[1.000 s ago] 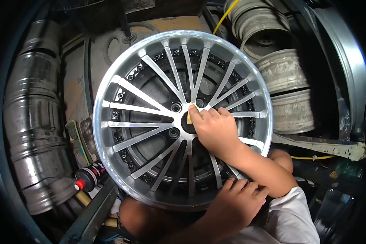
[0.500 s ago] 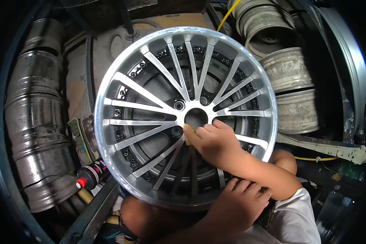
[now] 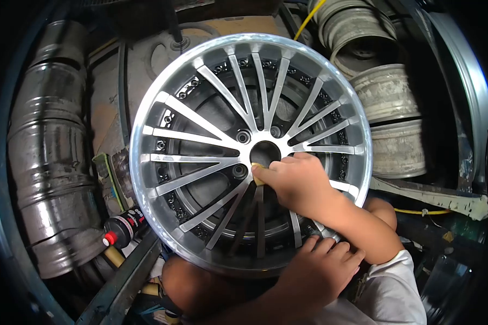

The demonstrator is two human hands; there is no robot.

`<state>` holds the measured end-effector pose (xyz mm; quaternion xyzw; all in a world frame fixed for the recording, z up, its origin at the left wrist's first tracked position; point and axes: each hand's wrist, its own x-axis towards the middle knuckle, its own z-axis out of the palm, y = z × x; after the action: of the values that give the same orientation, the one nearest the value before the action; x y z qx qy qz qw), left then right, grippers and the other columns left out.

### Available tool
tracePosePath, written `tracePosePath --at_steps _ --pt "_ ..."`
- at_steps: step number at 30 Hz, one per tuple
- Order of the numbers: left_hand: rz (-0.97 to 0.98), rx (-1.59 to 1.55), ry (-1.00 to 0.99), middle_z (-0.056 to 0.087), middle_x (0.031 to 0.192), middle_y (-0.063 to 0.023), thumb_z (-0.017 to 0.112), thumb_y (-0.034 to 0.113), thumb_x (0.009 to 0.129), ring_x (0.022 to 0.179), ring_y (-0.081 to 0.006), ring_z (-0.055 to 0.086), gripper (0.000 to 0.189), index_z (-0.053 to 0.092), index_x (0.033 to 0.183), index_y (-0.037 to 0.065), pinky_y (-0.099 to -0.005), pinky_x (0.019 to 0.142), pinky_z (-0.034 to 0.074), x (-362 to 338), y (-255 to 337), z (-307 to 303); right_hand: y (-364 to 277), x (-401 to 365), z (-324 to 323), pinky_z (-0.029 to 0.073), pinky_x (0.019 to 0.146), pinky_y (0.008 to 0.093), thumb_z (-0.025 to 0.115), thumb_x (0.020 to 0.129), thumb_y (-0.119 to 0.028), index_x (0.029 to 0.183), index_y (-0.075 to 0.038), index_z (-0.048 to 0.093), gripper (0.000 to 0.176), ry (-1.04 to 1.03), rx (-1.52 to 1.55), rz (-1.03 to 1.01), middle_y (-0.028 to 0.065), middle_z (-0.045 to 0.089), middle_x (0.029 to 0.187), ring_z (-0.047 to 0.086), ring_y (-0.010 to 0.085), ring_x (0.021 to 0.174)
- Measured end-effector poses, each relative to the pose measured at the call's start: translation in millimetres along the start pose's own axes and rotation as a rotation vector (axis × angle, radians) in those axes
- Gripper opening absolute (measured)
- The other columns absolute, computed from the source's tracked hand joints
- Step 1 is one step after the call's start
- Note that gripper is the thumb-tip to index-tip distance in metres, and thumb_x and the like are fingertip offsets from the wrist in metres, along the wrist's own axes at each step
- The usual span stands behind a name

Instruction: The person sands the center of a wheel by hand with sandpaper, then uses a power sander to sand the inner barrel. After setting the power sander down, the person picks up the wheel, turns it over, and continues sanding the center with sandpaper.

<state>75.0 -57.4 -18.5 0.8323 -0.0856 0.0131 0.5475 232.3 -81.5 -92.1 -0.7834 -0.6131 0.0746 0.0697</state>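
Pad in right hand, on wheel hub, left hand below

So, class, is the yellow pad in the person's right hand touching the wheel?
Touching. The head view shows the right hand pressing the yellow pad onto the wheel just below its centre hole, with no gap visible.

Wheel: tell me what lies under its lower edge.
A bare leg shows beneath the wheel, by the left hand gripping its rim. Any other support is hidden by the wheel.
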Motion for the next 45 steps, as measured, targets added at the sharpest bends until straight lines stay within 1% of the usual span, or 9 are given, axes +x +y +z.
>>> tracePosePath --at_steps 13,16,20,25,30,32,37,41,45 --pt "-0.008 -0.081 0.028 0.068 0.114 -0.0054 0.071 0.024 0.095 0.106 -0.0242 0.062 0.038 0.070 0.131 0.011 -0.0415 0.096 0.046 -3.8 6.5 3.4 -19.3 31.4 21.0 0.051 0.051 0.0418 0.065 0.087 -0.011 0.118 -0.008 0.073 0.032 0.118 0.088 0.123 0.0090 0.070 0.074 0.069 0.0293 0.060" --pt "-0.019 -0.044 0.046 0.068 0.113 -0.0044 0.070 0.025 0.096 0.106 -0.0229 0.062 0.037 0.071 0.130 0.012 -0.0402 0.095 0.046 -5.1 5.1 1.8 -21.8 22.0 -6.5 0.052 0.051 0.0416 0.063 0.086 -0.007 0.114 -0.009 0.070 0.029 -0.253 0.056 0.086 0.0097 0.070 0.073 0.070 0.0300 0.062" --pt "-0.019 -0.035 0.015 0.068 0.112 -0.0027 0.068 0.027 0.097 0.106 -0.0212 0.062 0.034 0.072 0.129 0.013 -0.0391 0.095 0.046 -2.2 7.5 -1.6 -5.5 27.4 -0.9 0.052 0.051 0.0455 0.064 0.088 -0.008 0.115 -0.012 0.074 0.029 0.258 0.175 0.171 0.0102 0.073 0.077 0.071 0.0318 0.064" --pt "-0.012 -0.035 -0.024 0.068 0.110 -0.0016 0.066 0.028 0.099 0.106 -0.0209 0.062 0.034 0.071 0.129 0.013 -0.0382 0.096 0.045 -4.2 7.7 1.3 -6.1 14.9 -5.3 0.049 0.050 0.0283 0.068 0.103 -0.020 0.110 -0.004 0.071 0.017 -0.159 1.272 0.618 0.0028 0.064 0.072 0.059 0.0087 0.058" --pt "-0.029 -0.024 -0.049 0.068 0.108 -0.0029 0.064 0.028 0.100 0.105 -0.0222 0.062 0.032 0.071 0.127 0.013 -0.0384 0.097 0.045 -2.6 8.1 0.9 3.5 -3.9 -8.0 0.062 0.064 0.0334 0.062 0.103 -0.020 0.116 0.000 0.062 0.024 -0.131 2.017 0.664 0.0107 0.071 0.092 0.072 0.0189 0.071" --pt "-0.026 -0.046 -0.058 0.068 0.108 -0.0038 0.064 0.028 0.100 0.104 -0.0230 0.063 0.031 0.071 0.127 0.013 -0.0387 0.097 0.045 -2.6 5.7 3.0 -4.8 -4.3 -10.3 0.063 0.065 0.0398 0.061 0.103 -0.023 0.114 0.005 0.064 0.030 -0.089 1.988 0.727 0.0176 0.071 0.094 0.073 0.0272 0.076" --pt "-0.024 -0.048 -0.063 0.068 0.107 -0.0045 0.063 0.027 0.101 0.103 -0.0235 0.063 0.031 0.071 0.127 0.013 -0.0391 0.096 0.045 -1.6 1.8 0.0 -0.7 -1.1 -3.5 0.048 0.069 0.0308 0.068 0.097 -0.015 0.099 -0.001 0.064 0.015 -0.069 1.884 0.720 0.0018 0.055 0.085 0.054 0.0139 0.073" --pt "-0.030 -0.081 -0.053 0.068 0.107 -0.0047 0.063 0.027 0.101 0.103 -0.0235 0.063 0.031 0.071 0.128 0.013 -0.0391 0.096 0.045 -2.4 1.3 -0.8 -4.7 6.3 -11.4 0.050 0.062 0.0327 0.072 0.094 -0.015 0.104 -0.005 0.067 0.015 0.106 0.691 0.327 0.0094 0.064 0.079 0.063 0.0194 0.067" --pt "-0.023 -0.094 -0.059 0.067 0.107 -0.0050 0.062 0.028 0.102 0.103 -0.0235 0.063 0.031 0.071 0.128 0.014 -0.0392 0.096 0.045 -2.8 2.5 0.1 -3.1 8.7 -7.7 0.055 0.062 0.0373 0.072 0.092 -0.014 0.116 -0.003 0.069 0.026 0.045 0.667 0.296 0.0172 0.072 0.083 0.070 0.0298 0.064"
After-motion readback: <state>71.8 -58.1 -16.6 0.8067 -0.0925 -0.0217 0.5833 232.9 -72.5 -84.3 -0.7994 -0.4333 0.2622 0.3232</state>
